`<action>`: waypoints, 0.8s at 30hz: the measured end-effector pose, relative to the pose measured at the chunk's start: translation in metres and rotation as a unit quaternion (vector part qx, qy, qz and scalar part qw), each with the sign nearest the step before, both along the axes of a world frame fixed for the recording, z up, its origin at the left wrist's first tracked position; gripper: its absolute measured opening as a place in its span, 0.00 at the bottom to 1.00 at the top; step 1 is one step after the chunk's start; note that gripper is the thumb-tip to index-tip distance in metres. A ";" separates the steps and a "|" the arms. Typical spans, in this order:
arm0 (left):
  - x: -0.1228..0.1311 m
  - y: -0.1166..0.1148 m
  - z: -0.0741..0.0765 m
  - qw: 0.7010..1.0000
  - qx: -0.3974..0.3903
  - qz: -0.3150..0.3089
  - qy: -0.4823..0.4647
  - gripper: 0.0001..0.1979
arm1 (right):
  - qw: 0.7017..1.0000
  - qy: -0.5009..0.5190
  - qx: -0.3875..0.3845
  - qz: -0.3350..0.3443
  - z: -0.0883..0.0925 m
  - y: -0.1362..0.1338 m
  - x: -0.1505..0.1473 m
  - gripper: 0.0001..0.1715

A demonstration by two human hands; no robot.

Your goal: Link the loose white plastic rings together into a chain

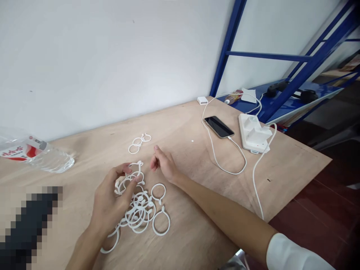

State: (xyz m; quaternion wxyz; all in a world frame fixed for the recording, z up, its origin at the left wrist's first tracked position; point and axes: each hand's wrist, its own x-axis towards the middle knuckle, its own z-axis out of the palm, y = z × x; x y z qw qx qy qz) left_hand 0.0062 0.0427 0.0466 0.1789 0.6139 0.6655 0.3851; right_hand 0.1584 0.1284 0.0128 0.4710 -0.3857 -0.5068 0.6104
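My left hand point(111, 198) is closed, thumb and fingers pinching a white curtain ring point(140, 169) above a loose pile. The pile of white curtain rings point(139, 213), each with a small eyelet tab, overlaps on the wooden table. Some of them are partly hidden behind my left hand. My right hand point(165, 163) is just right of the held ring and apart from it, thumb up and fingers curled in, with no ring showing in it. Two single rings point(161, 223) lie at the pile's right side. Farther back, a few smaller-looking rings point(137, 141) lie in a row.
A clear water bottle point(50, 155) lies at the left on the wooden table point(197, 195). To the right are a phone point(219, 126) on a white cable, a power strip point(253, 133) and a white charger point(202, 100). A blue metal frame point(229, 48) stands beyond the table's right edge.
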 end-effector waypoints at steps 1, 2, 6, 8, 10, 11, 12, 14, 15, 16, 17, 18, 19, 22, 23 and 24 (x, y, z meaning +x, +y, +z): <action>0.000 -0.003 -0.003 1.000 0.009 0.011 -0.016 0.19 | 1.000 0.023 -0.013 0.018 0.000 0.002 0.001 0.41; 0.000 -0.004 -0.006 0.999 0.017 0.019 -0.028 0.20 | 0.998 0.040 -0.019 0.034 0.000 0.003 0.002 0.41; -0.004 -0.005 -0.014 0.999 0.032 0.009 -0.034 0.21 | 0.996 0.020 0.041 0.083 0.001 -0.001 0.003 0.36; -0.007 -0.004 -0.016 0.999 0.038 -0.014 -0.029 0.21 | 0.986 -0.034 0.119 0.110 0.003 -0.007 0.002 0.31; -0.010 -0.005 -0.017 0.998 0.042 -0.037 -0.020 0.21 | 0.964 -0.105 0.206 0.130 0.004 -0.013 0.001 0.23; -0.012 -0.005 -0.017 0.998 0.045 -0.047 -0.016 0.22 | 0.951 -0.138 0.241 0.133 0.004 -0.016 0.001 0.20; -0.014 -0.006 -0.017 0.997 0.049 -0.054 -0.014 0.22 | 0.940 -0.166 0.268 0.133 0.005 -0.018 0.000 0.17; -0.016 -0.008 -0.018 0.996 0.056 -0.064 -0.019 0.22 | 0.925 -0.193 0.301 0.127 0.005 -0.020 0.001 0.14; -0.017 -0.009 -0.018 0.996 0.057 -0.066 -0.021 0.22 | 0.921 -0.194 0.313 0.126 0.005 -0.020 0.001 0.13; -0.017 -0.010 -0.019 0.996 0.058 -0.067 -0.024 0.22 | 0.918 -0.192 0.322 0.128 0.005 -0.020 0.001 0.13; -0.018 -0.011 -0.019 0.996 0.059 -0.066 -0.027 0.22 | 0.916 -0.189 0.328 0.131 0.005 -0.020 0.002 0.12; -0.018 -0.012 -0.020 0.996 0.061 -0.065 -0.030 0.22 | 0.916 -0.185 0.331 0.133 0.005 -0.020 0.002 0.12; -0.018 -0.012 -0.021 0.995 0.064 -0.063 -0.037 0.23 | 0.916 -0.180 0.332 0.135 0.005 -0.019 0.002 0.12; -0.018 -0.012 -0.021 0.995 0.064 -0.054 -0.062 0.24 | 0.919 -0.164 0.332 0.135 0.005 -0.019 0.002 0.13; -0.017 -0.012 -0.021 0.994 0.063 -0.050 -0.069 0.24 | 0.920 -0.161 0.331 0.134 0.006 -0.019 0.002 0.14; -0.016 -0.012 -0.020 0.994 0.062 -0.046 -0.073 0.24 | 0.921 -0.159 0.328 0.134 0.006 -0.019 0.002 0.14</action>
